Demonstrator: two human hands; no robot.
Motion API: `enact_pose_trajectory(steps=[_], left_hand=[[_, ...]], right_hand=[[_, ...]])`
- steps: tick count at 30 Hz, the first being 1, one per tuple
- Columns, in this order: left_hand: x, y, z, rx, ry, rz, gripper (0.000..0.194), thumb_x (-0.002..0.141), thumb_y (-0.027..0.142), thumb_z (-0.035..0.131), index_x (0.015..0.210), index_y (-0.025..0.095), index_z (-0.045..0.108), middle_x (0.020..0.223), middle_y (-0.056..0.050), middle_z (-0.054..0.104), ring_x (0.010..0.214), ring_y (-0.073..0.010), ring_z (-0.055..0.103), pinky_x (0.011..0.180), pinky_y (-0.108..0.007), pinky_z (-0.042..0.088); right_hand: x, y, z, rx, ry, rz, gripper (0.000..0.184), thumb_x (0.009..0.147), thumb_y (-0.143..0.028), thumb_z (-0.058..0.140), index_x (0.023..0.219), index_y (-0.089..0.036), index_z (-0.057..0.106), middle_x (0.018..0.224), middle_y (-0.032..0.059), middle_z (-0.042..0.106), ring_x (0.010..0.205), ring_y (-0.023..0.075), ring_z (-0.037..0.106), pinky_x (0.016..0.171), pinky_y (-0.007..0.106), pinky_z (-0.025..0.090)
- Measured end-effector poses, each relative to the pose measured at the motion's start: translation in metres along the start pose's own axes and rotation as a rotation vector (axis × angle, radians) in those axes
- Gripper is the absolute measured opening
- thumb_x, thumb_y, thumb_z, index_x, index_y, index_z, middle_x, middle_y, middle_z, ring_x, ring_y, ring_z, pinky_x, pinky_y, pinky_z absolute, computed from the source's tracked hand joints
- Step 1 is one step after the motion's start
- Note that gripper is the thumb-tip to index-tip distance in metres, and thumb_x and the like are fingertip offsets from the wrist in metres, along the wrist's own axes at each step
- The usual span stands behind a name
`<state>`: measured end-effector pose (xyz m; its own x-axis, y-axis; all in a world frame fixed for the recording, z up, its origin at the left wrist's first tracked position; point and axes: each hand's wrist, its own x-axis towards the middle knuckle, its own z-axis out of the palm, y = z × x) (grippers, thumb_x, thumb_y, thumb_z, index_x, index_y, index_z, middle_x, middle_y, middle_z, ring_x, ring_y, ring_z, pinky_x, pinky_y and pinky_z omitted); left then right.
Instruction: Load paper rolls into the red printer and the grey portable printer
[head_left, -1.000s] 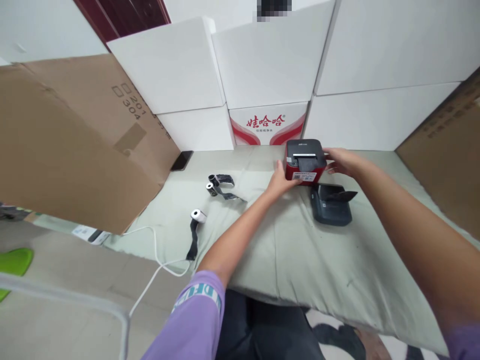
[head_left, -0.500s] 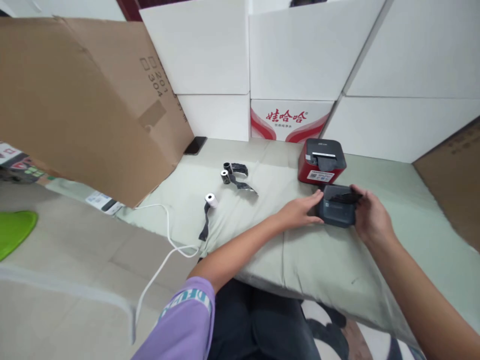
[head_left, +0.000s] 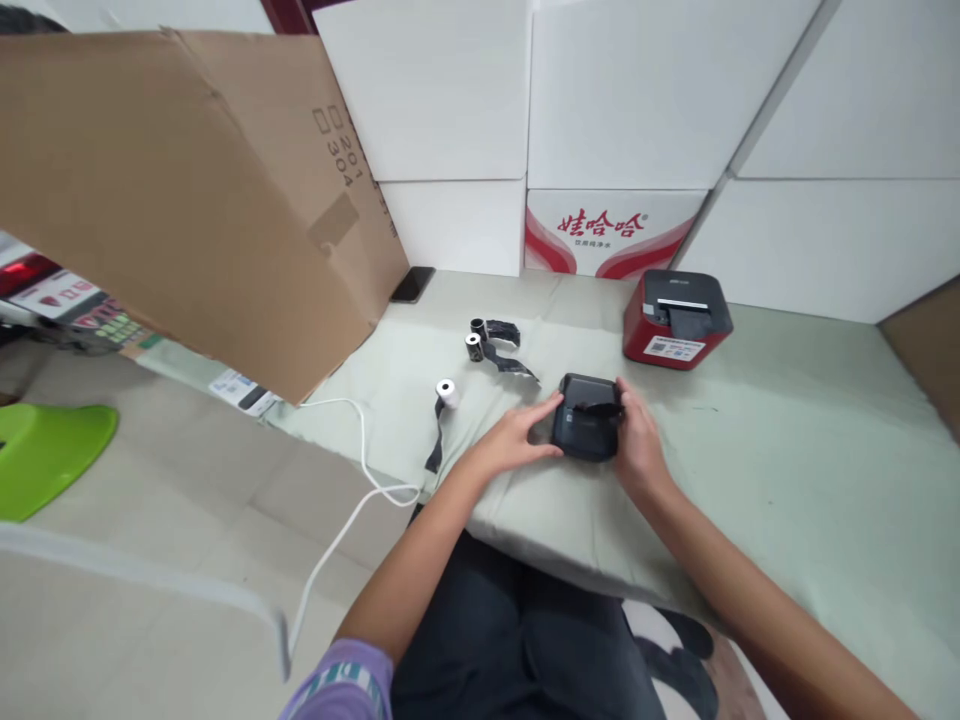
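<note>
Between my two hands, on the green cloth, is a small black portable printer (head_left: pixel 588 440) with a dark paper strip sticking out of its top. My left hand (head_left: pixel 517 435) presses its left side, thumb and fingertips on the edge. My right hand (head_left: pixel 637 440) is wrapped round its right side. To the left lies a white paper roll (head_left: pixel 446 392) with a dark tail unrolled. Behind it, two small rolls, one a black-and-white paper roll (head_left: pixel 474 347), have dark strips trailing right. A red and black receipt printer (head_left: pixel 675 320) stands at the back right.
White boxes (head_left: pixel 619 235) line the back of the cloth-covered surface (head_left: pixel 795 450). On the left leans a large cardboard box (head_left: pixel 247 200), a dark phone (head_left: pixel 413 284) beside its corner. A white cable (head_left: pixel 364 440) loops over the front edge. A green stool (head_left: pixel 60 450) stands on the floor.
Both hands have brought the small black printer left and nearer to me, away from the red printer. The camera view has shifted slightly, too.
</note>
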<state>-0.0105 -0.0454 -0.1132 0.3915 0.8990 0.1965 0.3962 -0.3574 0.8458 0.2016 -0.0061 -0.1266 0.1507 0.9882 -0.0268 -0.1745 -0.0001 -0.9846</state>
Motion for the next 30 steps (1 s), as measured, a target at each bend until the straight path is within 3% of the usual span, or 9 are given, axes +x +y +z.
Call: enact_pose_trajectory(steps=[4,10,16,23,30], left_hand=[[0.002,0.004,-0.002,0.115,0.019,-0.003,0.105,0.077,0.039,0.086,0.163,0.026,0.029,0.162,-0.012,0.044,0.147,-0.0339,0.048,0.122,-0.049,0.039],[0.0,0.004,0.001,0.257,0.067,-0.029,0.102,0.08,0.046,0.084,0.163,0.03,0.027,0.162,-0.013,0.044,0.149,-0.0337,0.045,0.121,-0.052,0.035],[-0.001,0.002,0.003,0.265,0.074,-0.052,0.102,0.078,0.048,0.084,0.162,0.029,0.03,0.158,-0.014,0.05,0.146,-0.0343,0.047,0.12,-0.054,0.034],[-0.001,0.001,0.005,0.291,0.062,-0.062,0.1,0.078,0.05,0.083,0.161,0.026,0.032,0.157,-0.014,0.052,0.143,-0.034,0.049,0.12,-0.054,0.035],[0.003,0.007,0.003,0.474,0.02,-0.041,0.107,0.076,0.052,0.083,0.162,0.022,0.027,0.148,-0.015,0.058,0.128,-0.0338,0.058,0.112,-0.053,0.042]], right_hand=[[0.02,-0.013,0.011,0.016,0.135,0.064,0.054,0.089,-0.059,0.057,0.132,-0.027,0.063,0.148,0.0059,0.061,0.142,0.0239,0.053,0.121,0.045,0.039],[0.054,-0.01,0.019,0.156,0.09,0.0,0.052,0.085,-0.059,0.057,0.126,-0.027,0.059,0.13,0.0092,0.069,0.12,0.0244,0.068,0.112,0.049,0.047],[0.046,0.0,0.014,0.155,0.084,-0.12,0.048,0.085,-0.059,0.06,0.12,-0.027,0.058,0.126,0.0094,0.066,0.112,0.0218,0.068,0.107,0.047,0.049],[0.044,-0.004,0.016,0.165,0.124,-0.111,0.044,0.085,-0.059,0.06,0.116,-0.028,0.057,0.118,0.0055,0.063,0.105,0.0188,0.068,0.102,0.043,0.052],[0.042,-0.004,0.017,0.191,0.101,-0.111,0.048,0.082,-0.065,0.061,0.113,-0.029,0.056,0.115,0.0041,0.06,0.104,0.0199,0.068,0.099,0.042,0.052]])
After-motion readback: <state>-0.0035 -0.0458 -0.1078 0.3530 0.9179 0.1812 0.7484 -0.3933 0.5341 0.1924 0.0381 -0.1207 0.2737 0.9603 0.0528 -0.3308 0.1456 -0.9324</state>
